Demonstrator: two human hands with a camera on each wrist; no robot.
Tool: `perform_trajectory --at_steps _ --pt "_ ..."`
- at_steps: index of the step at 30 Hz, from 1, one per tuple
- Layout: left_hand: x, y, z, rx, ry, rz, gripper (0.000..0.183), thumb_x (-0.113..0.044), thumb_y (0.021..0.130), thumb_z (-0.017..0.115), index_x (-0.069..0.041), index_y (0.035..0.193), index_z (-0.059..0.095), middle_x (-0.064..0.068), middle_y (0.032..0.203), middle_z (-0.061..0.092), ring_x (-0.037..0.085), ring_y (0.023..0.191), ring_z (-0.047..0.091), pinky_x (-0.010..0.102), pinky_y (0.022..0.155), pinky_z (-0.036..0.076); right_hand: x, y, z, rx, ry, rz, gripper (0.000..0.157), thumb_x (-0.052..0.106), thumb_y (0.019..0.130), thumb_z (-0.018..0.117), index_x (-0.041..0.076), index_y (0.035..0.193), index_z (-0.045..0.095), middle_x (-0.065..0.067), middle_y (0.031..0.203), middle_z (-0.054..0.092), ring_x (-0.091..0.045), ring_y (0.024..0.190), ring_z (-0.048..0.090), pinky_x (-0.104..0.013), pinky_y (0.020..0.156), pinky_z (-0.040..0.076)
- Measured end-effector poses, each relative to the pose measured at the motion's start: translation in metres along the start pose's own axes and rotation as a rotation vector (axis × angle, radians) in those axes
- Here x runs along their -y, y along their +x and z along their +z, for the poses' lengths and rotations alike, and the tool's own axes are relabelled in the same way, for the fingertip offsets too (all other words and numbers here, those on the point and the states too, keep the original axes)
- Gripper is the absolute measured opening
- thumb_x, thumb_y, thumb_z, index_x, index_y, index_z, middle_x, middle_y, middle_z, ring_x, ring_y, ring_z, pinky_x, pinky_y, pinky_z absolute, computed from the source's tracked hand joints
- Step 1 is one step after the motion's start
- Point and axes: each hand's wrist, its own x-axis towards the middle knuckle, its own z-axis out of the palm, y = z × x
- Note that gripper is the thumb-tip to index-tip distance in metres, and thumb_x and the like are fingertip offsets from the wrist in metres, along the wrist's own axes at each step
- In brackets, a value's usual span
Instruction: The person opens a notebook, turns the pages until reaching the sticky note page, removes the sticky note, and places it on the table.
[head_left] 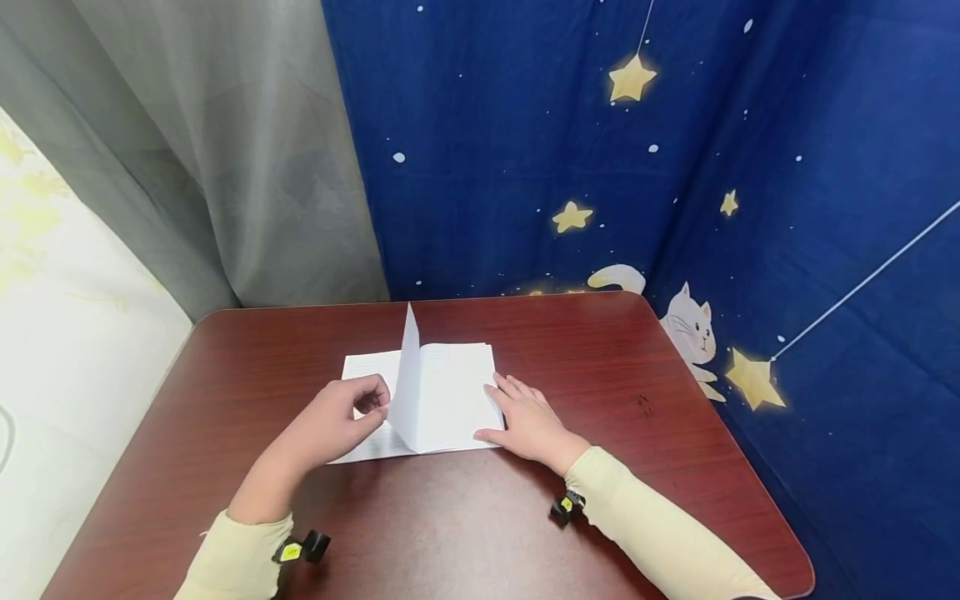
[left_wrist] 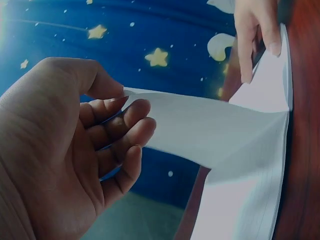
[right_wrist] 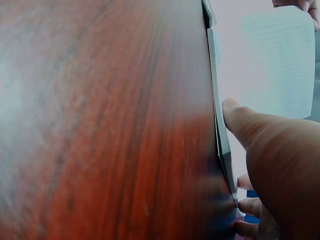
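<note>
In the middle of the surface (head_left: 480,533), a little toward its far edge, my notebook (head_left: 457,396) lies spread open, and one page (head_left: 408,387) of it stands up nearly straight from the fold. I judge this paper to be very light and thin. It looks soft enough to bend from a small push, yet it has some stiffness, because it keeps itself upright with only little support. It should crease or tear easily if I pull it hard (thin paper does not forgive quick fingers). It may also be somewhat slippery, so a gentle pinch at the free edge, away from the fold, seems to me the best place to take hold. The fold itself I would not grip. The whole notebook looks thin, and I think it could slide if nothing presses on it.

About the position: the notebook is between my two hands. My left hand (head_left: 337,425) is at its left side, above the left half, with the fingers curled and the thumb close to the forefinger; they pinch the raised page at its free edge, as the left wrist view shows. My right hand (head_left: 532,421) rests at the right border, fingers loosely spread, with the thumb on the near part of the right half. It holds nothing between the fingers, only touches the paper.
</note>
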Motion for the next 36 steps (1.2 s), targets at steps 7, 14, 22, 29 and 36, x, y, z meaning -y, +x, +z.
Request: perform_trajectory --at_steps 7,14,22,29,36 --pt "0.004 -0.008 -0.009 0.013 0.006 -0.036 0.024 -0.002 0.098 0.071 -0.025 0.094 0.065 -0.012 0.085 0.065 0.011 0.085 0.064 0.034 0.079 0.055 -0.001 0.001 0.001 -0.006 0.009 -0.004 0.092 0.069 0.097 0.073 0.016 0.168 0.048 -0.011 0.179 0.034 -0.035 0.164 0.033 -0.06 0.128 0.031" --pt "0.01 -0.018 -0.016 0.017 -0.007 -0.049 0.024 -0.001 0.097 0.069 -0.024 0.092 0.063 -0.011 0.08 0.061 0.01 0.078 0.059 0.03 0.073 0.051 -0.002 0.001 0.002 0.011 0.008 0.0 0.094 0.071 0.097 0.072 0.017 0.17 0.046 -0.009 0.18 0.031 -0.034 0.165 0.03 -0.059 0.129 0.03" --pt "0.018 -0.03 -0.023 0.054 -0.042 -0.128 0.022 -0.004 0.1 0.07 -0.02 0.089 0.059 -0.008 0.071 0.051 0.009 0.067 0.049 0.028 0.061 0.043 0.0 0.0 0.0 -0.005 0.019 -0.001 0.092 0.068 0.097 0.074 0.016 0.168 0.048 -0.011 0.179 0.034 -0.036 0.164 0.033 -0.061 0.128 0.031" --pt "0.023 -0.039 -0.025 0.089 -0.037 -0.204 0.02 -0.004 0.099 0.065 -0.018 0.087 0.057 -0.008 0.07 0.052 0.008 0.065 0.044 0.029 0.059 0.039 0.001 -0.001 -0.001 -0.001 0.015 0.005 0.092 0.068 0.098 0.074 0.016 0.169 0.048 -0.01 0.179 0.033 -0.034 0.164 0.033 -0.06 0.128 0.03" --pt "0.031 -0.049 -0.023 0.123 -0.009 -0.328 0.018 -0.01 0.102 0.06 -0.017 0.085 0.06 -0.002 0.074 0.06 0.014 0.065 0.047 0.031 0.061 0.041 0.0 -0.001 0.0 0.0 0.015 0.004 0.092 0.069 0.097 0.074 0.016 0.169 0.048 -0.01 0.18 0.032 -0.035 0.164 0.032 -0.06 0.128 0.03"
